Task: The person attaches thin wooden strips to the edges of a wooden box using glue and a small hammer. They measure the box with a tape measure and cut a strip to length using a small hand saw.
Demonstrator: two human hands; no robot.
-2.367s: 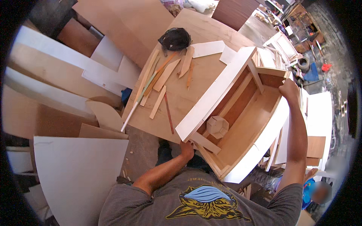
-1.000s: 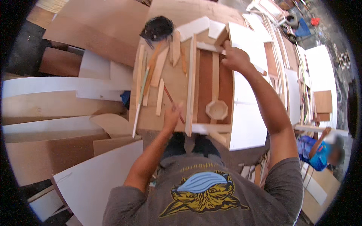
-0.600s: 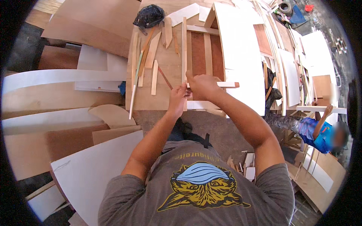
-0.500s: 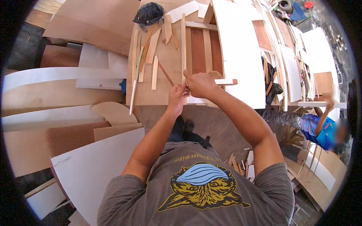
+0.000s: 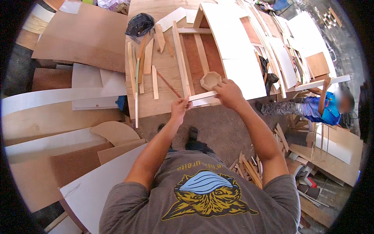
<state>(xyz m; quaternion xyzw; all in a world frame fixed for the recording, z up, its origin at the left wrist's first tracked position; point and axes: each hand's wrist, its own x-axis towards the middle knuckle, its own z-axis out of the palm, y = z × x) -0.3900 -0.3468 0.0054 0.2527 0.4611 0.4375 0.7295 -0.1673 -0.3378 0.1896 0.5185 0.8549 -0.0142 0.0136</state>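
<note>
1. The person stands at the near edge of a wooden bench (image 5: 163, 74) and looks down at both hands.
2. The left hand (image 5: 180, 107) is closed around the left end of a thin white strip (image 5: 202, 95) of wood. The fingers wrap over it at the bench edge.
3. The right hand (image 5: 229, 93) is curled over the right end of the same strip and presses down on it.
4. The strip lies across the near end of a big wooden frame (image 5: 202, 54) that rests flat on the bench. The frame has brown inside boards and a wide white panel (image 5: 237, 50) on its right side.
5. A small wooden piece with eight sides (image 5: 210, 80) sits inside the frame, just beside the right hand.
6. Loose wood slats (image 5: 146, 62) lie in a bunch on the left part of the bench. A thin brown stick (image 5: 168, 84) lies slanted near the left hand.
7. A black bag (image 5: 140, 24) sits at the far end of the bench.
8. Big flat boards (image 5: 78, 35) lie on the floor to the left.
9. Another person in a blue shirt (image 5: 323, 107) is off to the right, well apart, holding a white board.
</note>
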